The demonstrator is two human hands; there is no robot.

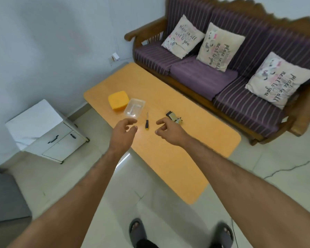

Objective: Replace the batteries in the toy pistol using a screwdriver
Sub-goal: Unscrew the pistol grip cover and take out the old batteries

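Both hands hover empty with fingers loosely curled, the left hand point(124, 130) and right hand point(166, 129) flanking the black-handled, yellow-tipped screwdriver point(147, 121), which lies on the orange table point(177, 158), shaft pointing away. Just beyond the right hand lies the black-and-tan toy pistol point(174, 117), so that hand is nearer it

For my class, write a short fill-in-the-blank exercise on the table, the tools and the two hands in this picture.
1. The screwdriver lies on the orange table between the two ____.
2. The yellow lid lies beside the ____ plastic container.
3. The toy pistol lies just beyond the ____ hand.
4. The left hand holds ____.

Missing words: hands; clear; right; nothing
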